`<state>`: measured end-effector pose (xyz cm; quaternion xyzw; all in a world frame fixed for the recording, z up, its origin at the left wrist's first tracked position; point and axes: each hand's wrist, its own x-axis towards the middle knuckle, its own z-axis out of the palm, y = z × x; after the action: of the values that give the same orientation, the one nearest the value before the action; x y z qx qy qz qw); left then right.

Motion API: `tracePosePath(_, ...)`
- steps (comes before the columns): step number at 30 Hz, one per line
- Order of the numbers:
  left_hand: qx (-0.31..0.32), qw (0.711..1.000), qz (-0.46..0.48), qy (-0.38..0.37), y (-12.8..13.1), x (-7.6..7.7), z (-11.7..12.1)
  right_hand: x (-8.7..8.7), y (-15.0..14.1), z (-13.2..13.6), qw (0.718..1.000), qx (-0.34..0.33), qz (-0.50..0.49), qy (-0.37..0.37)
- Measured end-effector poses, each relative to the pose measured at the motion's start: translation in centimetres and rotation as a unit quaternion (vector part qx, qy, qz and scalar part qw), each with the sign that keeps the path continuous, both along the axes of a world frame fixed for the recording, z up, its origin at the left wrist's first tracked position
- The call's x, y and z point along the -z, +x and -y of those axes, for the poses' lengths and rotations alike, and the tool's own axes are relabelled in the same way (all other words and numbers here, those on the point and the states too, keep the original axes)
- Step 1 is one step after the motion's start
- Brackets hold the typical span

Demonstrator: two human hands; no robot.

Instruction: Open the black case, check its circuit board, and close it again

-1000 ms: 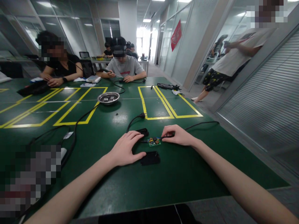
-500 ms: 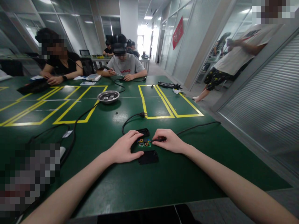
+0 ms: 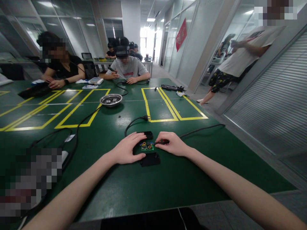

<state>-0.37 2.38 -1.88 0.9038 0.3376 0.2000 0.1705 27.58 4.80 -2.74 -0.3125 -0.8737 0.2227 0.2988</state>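
A small green circuit board [image 3: 147, 147] with copper-wound coils lies on the green table between two black plastic casing halves. My left hand [image 3: 129, 148] spreads around its left side, fingers at the far casing half [image 3: 149, 134] and thumb at the edge of the near casing half [image 3: 150, 159]. On the other side, my right hand [image 3: 172, 143] pinches the black cable end [image 3: 164, 141] where it meets the board. From that hand the black cable [image 3: 203, 129] runs off to the right. Another cable with a plug [image 3: 145, 118] curves out behind my left hand.
A metal bowl [image 3: 111, 101] with small metal parts stands farther back. Yellow tape [image 3: 165, 120] marks rectangles on the table [image 3: 115, 195]. A folded black tripod-like object [image 3: 171, 87] lies at the far right edge. Two people sit across the table; another person stands at right.
The near casing half has shifted slightly left along with my left thumb. My right hand keeps its pinch on the cable end at the board. The view has moved a little.
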Motion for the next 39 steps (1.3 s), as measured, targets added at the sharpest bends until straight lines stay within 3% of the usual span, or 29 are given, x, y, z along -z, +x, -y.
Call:
tracePosePath(5,-0.003,1.000,0.021,0.008,0.0,-0.4,0.2,0.3,-0.2,0.0,1.000,0.000,-0.006,0.003)
tracePosePath(9,-0.050,0.998,0.036,0.026,-0.6,-1.3,0.1,0.4,-0.1,-0.1,1.000,-0.002,-0.008,0.004)
tracePosePath(19,-0.081,0.995,-0.045,-0.039,-1.4,-1.7,-0.7,0.0,-0.6,0.3,1.000,0.018,0.005,0.025)
tracePosePath(28,-0.100,0.988,-0.001,-0.117,-1.2,-2.0,-0.2,-0.6,-0.3,0.9,0.997,0.008,0.072,0.014)
tracePosePath(39,-0.113,0.990,-0.041,-0.078,-0.9,-1.7,-0.2,-1.3,-1.4,1.9,0.981,0.062,0.185,0.016)
